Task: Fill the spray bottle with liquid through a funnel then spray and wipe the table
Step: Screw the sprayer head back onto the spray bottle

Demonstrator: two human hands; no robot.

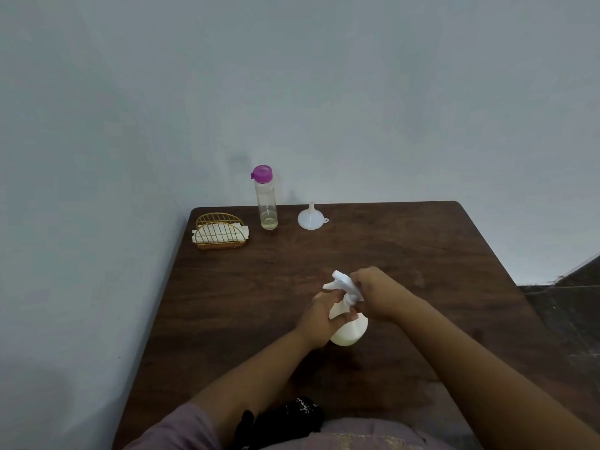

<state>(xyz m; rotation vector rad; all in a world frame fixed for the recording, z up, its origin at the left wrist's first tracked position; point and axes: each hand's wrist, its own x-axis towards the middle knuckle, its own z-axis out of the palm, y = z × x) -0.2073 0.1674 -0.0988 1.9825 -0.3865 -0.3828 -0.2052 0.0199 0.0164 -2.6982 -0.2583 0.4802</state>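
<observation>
Dark wooden table (pixel 406 254) against pale wall (pixel 292 76), both hands' fingers (pixel 347 315) gripping spray bottle (pixel 350 331)

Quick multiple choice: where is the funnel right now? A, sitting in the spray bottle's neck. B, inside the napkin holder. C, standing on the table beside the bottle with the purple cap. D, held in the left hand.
C: the funnel rests wide end down on the table, just right of the purple-capped bottle, while both hands hold the spray bottle.
</observation>
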